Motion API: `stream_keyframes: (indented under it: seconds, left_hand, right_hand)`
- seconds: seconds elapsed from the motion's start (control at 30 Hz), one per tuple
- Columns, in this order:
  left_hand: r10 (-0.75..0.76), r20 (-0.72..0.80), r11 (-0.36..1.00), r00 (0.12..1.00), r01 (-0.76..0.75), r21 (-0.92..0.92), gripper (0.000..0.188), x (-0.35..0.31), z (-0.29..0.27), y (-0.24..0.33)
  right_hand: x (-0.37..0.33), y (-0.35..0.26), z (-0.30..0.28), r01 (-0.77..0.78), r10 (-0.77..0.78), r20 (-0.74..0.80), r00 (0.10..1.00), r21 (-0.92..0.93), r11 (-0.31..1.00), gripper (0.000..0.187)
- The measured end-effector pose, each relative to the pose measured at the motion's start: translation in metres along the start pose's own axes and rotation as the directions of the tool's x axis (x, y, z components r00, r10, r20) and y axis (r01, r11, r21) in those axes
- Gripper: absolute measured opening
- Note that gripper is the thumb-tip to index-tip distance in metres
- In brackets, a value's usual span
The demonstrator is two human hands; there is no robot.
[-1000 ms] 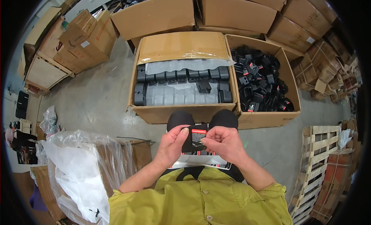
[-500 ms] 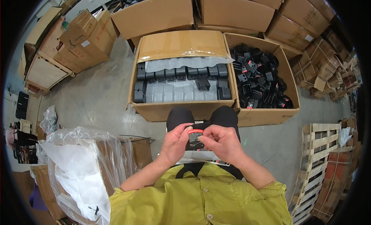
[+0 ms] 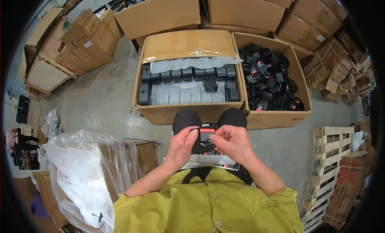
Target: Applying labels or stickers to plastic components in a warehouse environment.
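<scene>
Between my two hands I hold a small black plastic part with a red and white label on its face. My left hand grips its left side with the thumb on top. My right hand pinches its right side. Under my hands lies a flat sheet of labels on my lap. Straight ahead stands an open cardboard box with black parts lined along its edges on clear plastic film. To its right, a second open box is heaped with loose black parts.
Closed cardboard boxes are stacked behind the two open ones and at the far right. A plastic-wrapped box stands at my left. Wooden pallets lean at the right. Another pallet with cartons sits far left on the concrete floor.
My hands have shifted slightly on the black part and turned it so the red-topped label faces up more plainly. Nothing else has moved.
</scene>
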State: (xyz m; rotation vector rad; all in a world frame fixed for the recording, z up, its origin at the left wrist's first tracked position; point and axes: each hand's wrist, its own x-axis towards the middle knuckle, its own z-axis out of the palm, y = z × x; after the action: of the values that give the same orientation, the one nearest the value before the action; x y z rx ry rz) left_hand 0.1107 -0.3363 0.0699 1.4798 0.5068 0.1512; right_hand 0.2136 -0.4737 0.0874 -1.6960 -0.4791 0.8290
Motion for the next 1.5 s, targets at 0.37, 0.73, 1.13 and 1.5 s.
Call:
stream_keyframes:
  seconds: [0.37,0.73,1.13,1.5]
  left_hand:
    - [0.039,0.017,0.999,0.999,-0.039,-0.027,0.029,0.001,-0.002,-0.007]
    - [0.055,0.012,0.998,0.998,-0.055,0.009,0.029,-0.002,-0.001,0.001]
    - [0.119,-0.015,0.973,0.993,-0.114,0.201,0.027,-0.008,0.005,0.013]
    - [0.115,-0.046,0.991,0.992,-0.111,0.073,0.021,-0.002,0.013,-0.008]
  right_hand:
    - [0.001,-0.001,0.001,0.033,-0.032,0.002,0.999,-0.052,0.998,0.016]
    - [0.002,-0.001,0.0,0.037,-0.036,0.018,0.999,-0.057,0.998,0.016]
    - [0.002,0.0,0.003,0.097,-0.109,-0.076,0.991,-0.146,0.984,0.019]
    - [0.014,0.008,-0.009,0.329,-0.408,-0.028,0.913,-0.543,0.773,0.065]
